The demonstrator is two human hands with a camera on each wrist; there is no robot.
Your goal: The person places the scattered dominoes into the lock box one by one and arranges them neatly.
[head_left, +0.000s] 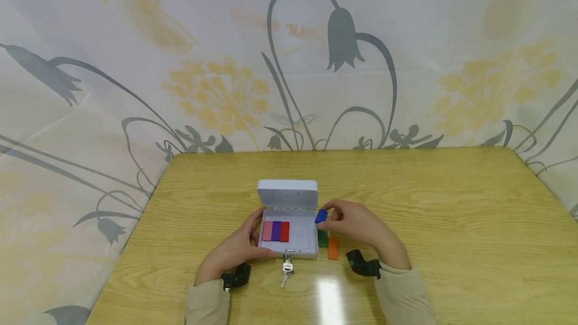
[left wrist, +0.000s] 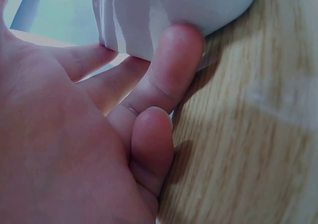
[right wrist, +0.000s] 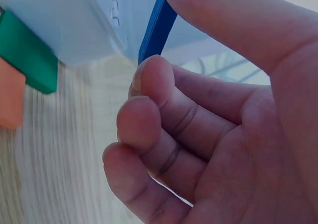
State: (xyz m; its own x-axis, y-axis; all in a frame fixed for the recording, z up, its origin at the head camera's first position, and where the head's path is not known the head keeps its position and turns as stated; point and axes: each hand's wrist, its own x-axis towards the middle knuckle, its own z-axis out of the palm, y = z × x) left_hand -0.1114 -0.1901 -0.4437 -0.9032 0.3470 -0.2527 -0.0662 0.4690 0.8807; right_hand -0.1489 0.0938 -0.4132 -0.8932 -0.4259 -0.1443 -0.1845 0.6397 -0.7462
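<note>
A white hinged cash box [head_left: 302, 237] stands on the table with its lid [head_left: 287, 196] raised. Inside, toward the left, a pink block [head_left: 267, 230], a purple block [head_left: 276, 231] and a red block [head_left: 284, 231] lie side by side. My left hand [head_left: 237, 246] grips the box's left side, thumb at the front edge; in the left wrist view its fingers touch the white wall. With thumb and fingers, my right hand [head_left: 356, 220] pinches a blue block [head_left: 321, 216] by the box's right wall. Next to that wall lie a green block [head_left: 322, 238] and an orange block [head_left: 333, 248].
Keys [head_left: 287, 268] hang from the lock at the front of the box. The wooden table [head_left: 460, 204] reaches back to a flower-patterned cloth [head_left: 217, 24]. A black camera mount [head_left: 237, 277] is worn at the left wrist, another mount [head_left: 363, 266] at the right.
</note>
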